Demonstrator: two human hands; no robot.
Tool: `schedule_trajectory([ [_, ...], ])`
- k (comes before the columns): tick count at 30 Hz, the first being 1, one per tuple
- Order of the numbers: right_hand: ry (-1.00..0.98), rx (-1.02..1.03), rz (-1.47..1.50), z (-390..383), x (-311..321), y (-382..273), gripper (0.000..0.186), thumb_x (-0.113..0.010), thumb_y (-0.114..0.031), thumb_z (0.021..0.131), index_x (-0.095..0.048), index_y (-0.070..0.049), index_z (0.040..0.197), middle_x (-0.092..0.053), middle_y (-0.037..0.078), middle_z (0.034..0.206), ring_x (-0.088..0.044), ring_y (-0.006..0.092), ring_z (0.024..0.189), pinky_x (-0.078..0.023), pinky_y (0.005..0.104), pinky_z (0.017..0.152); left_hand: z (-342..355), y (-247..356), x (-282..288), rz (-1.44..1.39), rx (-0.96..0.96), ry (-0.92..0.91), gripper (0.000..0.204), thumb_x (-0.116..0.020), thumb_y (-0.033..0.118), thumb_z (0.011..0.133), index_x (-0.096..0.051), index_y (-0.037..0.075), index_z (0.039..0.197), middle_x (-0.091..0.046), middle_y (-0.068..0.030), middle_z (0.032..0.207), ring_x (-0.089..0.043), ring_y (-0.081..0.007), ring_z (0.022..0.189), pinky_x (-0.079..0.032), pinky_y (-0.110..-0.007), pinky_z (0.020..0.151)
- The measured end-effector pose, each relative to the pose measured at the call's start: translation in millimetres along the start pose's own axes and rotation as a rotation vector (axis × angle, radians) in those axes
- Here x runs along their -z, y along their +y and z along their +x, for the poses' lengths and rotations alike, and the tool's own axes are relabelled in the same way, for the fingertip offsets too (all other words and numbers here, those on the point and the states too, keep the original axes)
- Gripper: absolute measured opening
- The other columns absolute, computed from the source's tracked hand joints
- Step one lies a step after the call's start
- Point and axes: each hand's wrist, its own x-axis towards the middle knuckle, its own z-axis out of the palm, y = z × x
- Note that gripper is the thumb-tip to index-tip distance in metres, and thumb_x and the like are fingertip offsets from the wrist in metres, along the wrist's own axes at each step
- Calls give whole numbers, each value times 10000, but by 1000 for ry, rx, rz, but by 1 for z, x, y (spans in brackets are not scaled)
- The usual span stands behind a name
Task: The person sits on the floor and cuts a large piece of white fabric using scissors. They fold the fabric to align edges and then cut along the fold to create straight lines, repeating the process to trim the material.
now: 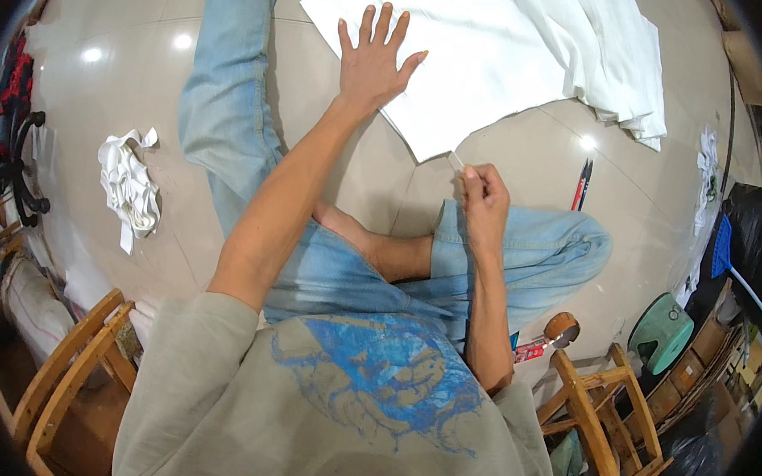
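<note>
White cloth [493,63] lies on the tiled floor in front of me, its nearest corner pointing toward my lap. Flat on its left edge, my left hand [375,66] has its fingers spread. My right hand [487,202] is pinched on a thin pale strip [456,161] that reaches to the cloth's near corner. Whether the strip is part of the cloth I cannot tell. More white cloth [605,59] lies in folds at the far right, overlapping the flat piece.
A heap of white fabric strips [129,187] lies to the left. Two pens [581,184] rest beside my right knee. Wooden stools [608,426] stand at lower right and lower left. A green stool [662,334] and a blue dustpan-like tool [723,249] are at the right.
</note>
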Motion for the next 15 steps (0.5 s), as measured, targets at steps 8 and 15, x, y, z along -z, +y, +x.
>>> schedule_trajectory([
  [8, 239, 8, 331, -78, 37, -7, 253, -560, -279, 1073, -590, -47, 976, -566, 24, 805, -532, 131, 701, -529, 330, 789, 2, -1, -4, 10, 6, -22, 783, -407, 647, 1017, -336, 150, 1617, -247, -132, 1697, -148, -359, 1577, -39, -716, 1199],
  [15, -44, 88, 1105, -24, 4, -35, 143, -498, -184, 1089, -527, -94, 982, -517, 32, 826, -541, 190, 833, -444, 480, 1098, 17, -7, -1, -34, 76, -27, 841, -437, 702, 980, -375, 137, 1599, -249, -217, 1674, -132, -423, 1567, -18, -746, 1178],
])
